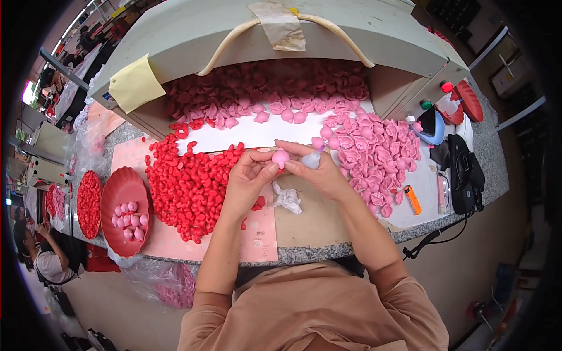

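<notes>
Between the fingertips of my left hand (244,178) is a small round pink plastic piece (280,158), with a bit of red showing under it. The thumb of my right hand (325,178) meets the same piece from the other side. Tucked in my right hand's fingers is a small translucent squeeze bottle (311,159) with a purplish tip. Left of my hands lies a big heap of small red plastic pieces (190,187). To the right spreads a heap of pink petal-like pieces (374,155). A crumpled white tissue (287,198) sits just below my hands.
A grey machine hood (328,44) arches over more pink pieces at the back. At left stand a red scalloped dish (120,245) holding several pink pieces and a dish of red pieces (89,205). An orange lighter (413,200) and a black bag (466,175) lie at right.
</notes>
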`<state>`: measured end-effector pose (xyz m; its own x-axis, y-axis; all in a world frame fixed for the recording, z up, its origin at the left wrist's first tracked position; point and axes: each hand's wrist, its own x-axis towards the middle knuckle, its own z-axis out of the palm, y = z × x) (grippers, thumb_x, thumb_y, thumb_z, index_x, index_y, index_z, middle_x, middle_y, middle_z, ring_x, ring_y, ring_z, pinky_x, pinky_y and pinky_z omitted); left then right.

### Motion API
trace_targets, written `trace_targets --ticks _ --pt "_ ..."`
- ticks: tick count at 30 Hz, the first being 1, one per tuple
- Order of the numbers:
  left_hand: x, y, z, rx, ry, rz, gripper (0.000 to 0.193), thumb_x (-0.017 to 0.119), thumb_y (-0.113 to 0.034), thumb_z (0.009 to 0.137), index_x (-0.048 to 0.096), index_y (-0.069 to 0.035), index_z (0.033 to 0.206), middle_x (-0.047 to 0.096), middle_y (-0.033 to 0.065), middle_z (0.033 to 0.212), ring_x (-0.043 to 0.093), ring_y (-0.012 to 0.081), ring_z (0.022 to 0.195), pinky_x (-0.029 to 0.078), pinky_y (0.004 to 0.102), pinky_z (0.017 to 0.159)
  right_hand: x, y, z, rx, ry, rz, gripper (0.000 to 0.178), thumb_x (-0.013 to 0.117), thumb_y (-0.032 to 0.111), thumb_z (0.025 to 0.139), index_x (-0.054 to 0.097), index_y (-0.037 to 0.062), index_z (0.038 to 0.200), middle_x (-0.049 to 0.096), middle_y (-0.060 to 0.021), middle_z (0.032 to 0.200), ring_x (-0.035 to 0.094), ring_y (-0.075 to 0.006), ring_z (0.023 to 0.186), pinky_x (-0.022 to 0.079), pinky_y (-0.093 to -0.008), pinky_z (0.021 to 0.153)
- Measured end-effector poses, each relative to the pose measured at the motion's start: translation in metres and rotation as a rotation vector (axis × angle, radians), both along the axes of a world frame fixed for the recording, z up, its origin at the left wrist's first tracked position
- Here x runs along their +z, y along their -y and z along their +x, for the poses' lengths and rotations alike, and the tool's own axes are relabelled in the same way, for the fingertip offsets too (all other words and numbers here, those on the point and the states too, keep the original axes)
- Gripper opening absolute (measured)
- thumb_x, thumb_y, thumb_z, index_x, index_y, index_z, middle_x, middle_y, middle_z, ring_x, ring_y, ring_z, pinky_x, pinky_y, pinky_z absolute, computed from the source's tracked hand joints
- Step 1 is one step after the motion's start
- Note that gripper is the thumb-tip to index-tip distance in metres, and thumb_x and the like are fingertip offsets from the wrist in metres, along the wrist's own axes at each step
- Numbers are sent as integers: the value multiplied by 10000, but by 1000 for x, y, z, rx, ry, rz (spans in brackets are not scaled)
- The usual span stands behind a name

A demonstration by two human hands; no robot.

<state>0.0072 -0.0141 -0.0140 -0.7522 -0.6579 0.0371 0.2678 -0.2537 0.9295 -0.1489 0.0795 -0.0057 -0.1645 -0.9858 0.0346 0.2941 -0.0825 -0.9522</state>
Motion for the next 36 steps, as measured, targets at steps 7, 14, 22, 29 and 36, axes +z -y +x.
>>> trace_targets --ticks 7,14,22,29,36 --pt "-5 0 -2 4 -7 -22 153 575 -68 894 508 -35 1027 578 76 1104 567 164 1041 495 352 916 -3 2 0 -13 -3 9 456 607 109 880 468 -4 1299 591 -102 1146 589 -152 995 497 -290 877" --pt "-10 0 -3 -4 -18 -28 162 551 -77 909 478 -34 1047 553 89 1126 550 176 1063 481 375 935 -2 2 2 -27 17 28 452 611 125 880 477 -5 1291 596 -103 1138 592 -154 990 502 -293 871" --pt "-9 -1 -2 7 1 -26 163 552 -83 911 473 -35 1045 546 95 1133 544 183 1073 475 379 943 -2 2 3 -20 31 40 446 609 135 884 482 2 1290 598 -99 1134 590 -151 991 494 -292 880" --pt "-8 -2 -3 5 -1 -30 162 551 -86 911 470 -37 1043 545 92 1130 543 185 1074 475 374 942 -5 3 3 -27 19 46 439 599 138 891 481 5 1292 597 -97 1135 589 -150 992 491 -292 882" --pt "-7 -2 -2 9 39 -29 152 549 -94 914 474 -47 1038 550 84 1122 542 174 1073 481 359 930 -4 3 3 -14 35 36 444 593 144 895 472 5 1299 593 -97 1143 584 -151 1003 489 -295 886"
